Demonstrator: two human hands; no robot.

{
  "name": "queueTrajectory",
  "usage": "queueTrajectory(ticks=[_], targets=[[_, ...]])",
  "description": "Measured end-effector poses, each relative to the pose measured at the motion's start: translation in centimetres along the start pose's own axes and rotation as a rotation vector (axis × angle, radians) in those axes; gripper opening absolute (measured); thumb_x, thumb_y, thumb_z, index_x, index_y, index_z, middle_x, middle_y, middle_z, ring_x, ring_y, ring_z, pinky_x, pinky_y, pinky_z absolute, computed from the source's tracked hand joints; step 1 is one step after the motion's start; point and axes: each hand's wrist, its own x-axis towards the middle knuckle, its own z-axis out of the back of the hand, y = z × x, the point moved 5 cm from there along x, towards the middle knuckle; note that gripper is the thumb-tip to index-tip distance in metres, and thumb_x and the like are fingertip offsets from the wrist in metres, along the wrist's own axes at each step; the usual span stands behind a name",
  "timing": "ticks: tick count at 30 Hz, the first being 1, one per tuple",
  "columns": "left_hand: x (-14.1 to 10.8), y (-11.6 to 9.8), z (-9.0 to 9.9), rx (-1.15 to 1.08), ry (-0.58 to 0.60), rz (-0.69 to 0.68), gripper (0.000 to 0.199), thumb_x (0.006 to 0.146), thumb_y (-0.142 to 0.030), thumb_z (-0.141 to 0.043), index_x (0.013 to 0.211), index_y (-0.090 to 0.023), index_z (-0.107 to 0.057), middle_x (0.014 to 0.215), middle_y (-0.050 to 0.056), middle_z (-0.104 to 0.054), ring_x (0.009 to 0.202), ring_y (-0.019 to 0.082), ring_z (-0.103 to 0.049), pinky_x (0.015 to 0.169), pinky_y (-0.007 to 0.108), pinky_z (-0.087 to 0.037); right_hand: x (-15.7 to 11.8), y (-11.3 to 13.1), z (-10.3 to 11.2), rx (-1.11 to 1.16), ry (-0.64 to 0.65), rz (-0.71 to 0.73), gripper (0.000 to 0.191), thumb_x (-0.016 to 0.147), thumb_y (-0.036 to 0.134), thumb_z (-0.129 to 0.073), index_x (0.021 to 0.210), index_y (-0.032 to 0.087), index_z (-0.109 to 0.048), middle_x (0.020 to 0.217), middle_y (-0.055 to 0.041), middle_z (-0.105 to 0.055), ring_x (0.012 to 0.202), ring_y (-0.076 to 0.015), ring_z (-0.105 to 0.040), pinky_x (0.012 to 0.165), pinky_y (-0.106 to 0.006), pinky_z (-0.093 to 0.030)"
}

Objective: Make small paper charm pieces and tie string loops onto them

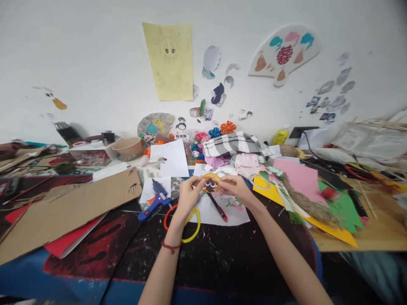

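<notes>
Between my two hands is a small round yellow-and-brown craft piece (pixel 211 184) with two big white eyes on a dark face. My left hand (pixel 191 191) pinches its left edge. On the opposite edge, the fingers of my right hand (pixel 237 190) are closed too. Just below the piece, a black pen (pixel 218 207) with a red end lies on white paper (pixel 235 217). Red and yellow scissors handles (pixel 194 226) lie partly behind my left wrist. Left of them rests a blue glue gun (pixel 155 202), its cord trailing toward the front.
A long cardboard sheet (pixel 73 207) covers the table's left side. Behind my hands lie checked cloth (pixel 235 144) and crocheted flowers (pixel 228 128). To the right are pink paper (pixel 299 178), green paper (pixel 341 205) and twine (pixel 305 197). A round container (pixel 127 147) stands at the back left.
</notes>
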Motion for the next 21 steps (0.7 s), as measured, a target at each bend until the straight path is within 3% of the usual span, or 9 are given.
queueTrajectory(ticks=[4, 6, 10, 13, 17, 21], targets=[[-0.3, -0.5, -0.1, 0.006, 0.028, 0.001, 0.027, 0.085, -0.041, -0.063, 0.084, -0.017, -0.074, 0.082, 0.005, -0.074, 0.069, 0.015, -0.060, 0.067, 0.025, -0.044, -0.1, 0.3, 0.5, 0.024, -0.073, -0.003, 0.029, 0.071, 0.040, -0.080, 0.077, 0.013, -0.074, 0.062, -0.0048, -0.069, 0.053, -0.0155, -0.062, 0.053, -0.027, -0.047], [-0.4, -0.5, 0.1, -0.010, 0.005, 0.018, 0.028, 0.087, -0.041, -0.060, 0.088, -0.017, -0.073, 0.083, 0.005, -0.073, 0.069, 0.015, -0.059, 0.066, 0.024, -0.044, 0.0, 0.7, 2.3, 0.062, -0.221, 0.045, 0.028, 0.070, 0.040, -0.081, 0.075, 0.014, -0.073, 0.058, -0.0022, -0.065, 0.051, -0.0134, -0.058, 0.051, -0.026, -0.045], [-0.5, -0.2, 1.0, -0.069, -0.089, 0.059, 0.029, 0.089, -0.041, -0.056, 0.090, -0.016, -0.071, 0.080, 0.005, -0.071, 0.065, 0.013, -0.055, 0.062, 0.023, -0.043, -0.9, 1.4, 8.1, 0.181, -0.658, 0.231, 0.031, 0.076, 0.050, -0.072, 0.082, 0.020, -0.067, 0.062, 0.0031, -0.059, 0.049, -0.0084, -0.049, 0.050, -0.024, -0.040], [-0.5, -0.2, 1.4, -0.129, -0.109, 0.064, 0.030, 0.089, -0.042, -0.055, 0.090, -0.015, -0.069, 0.077, 0.003, -0.068, 0.061, 0.012, -0.052, 0.058, 0.022, -0.042, -1.6, 1.7, 10.7, 0.217, -0.810, 0.310, 0.032, 0.076, 0.053, -0.070, 0.080, 0.022, -0.063, 0.071, 0.0024, -0.060, 0.050, -0.0080, -0.045, 0.049, -0.025, -0.037], [-0.6, -0.2, 1.6, -0.166, -0.123, 0.056, 0.034, 0.092, -0.044, -0.050, 0.090, -0.015, -0.068, 0.073, 0.002, -0.064, 0.058, 0.010, -0.047, 0.056, 0.021, -0.039, -1.7, 1.8, 10.4, 0.186, -0.790, 0.307, 0.029, 0.076, 0.050, -0.072, 0.078, 0.022, -0.062, 0.068, 0.0036, -0.058, 0.049, -0.0074, -0.043, 0.048, -0.024, -0.036], [-0.8, 0.0, 1.7, -0.125, -0.128, 0.053, 0.043, 0.096, -0.047, -0.041, 0.087, -0.014, -0.067, 0.069, 0.003, -0.063, 0.056, 0.011, -0.046, 0.055, 0.022, -0.038, -1.1, 1.8, 7.8, 0.069, -0.577, 0.204, 0.027, 0.076, 0.044, -0.075, 0.078, 0.019, -0.068, 0.052, 0.0040, -0.052, 0.047, -0.0091, -0.046, 0.048, -0.024, -0.037]])
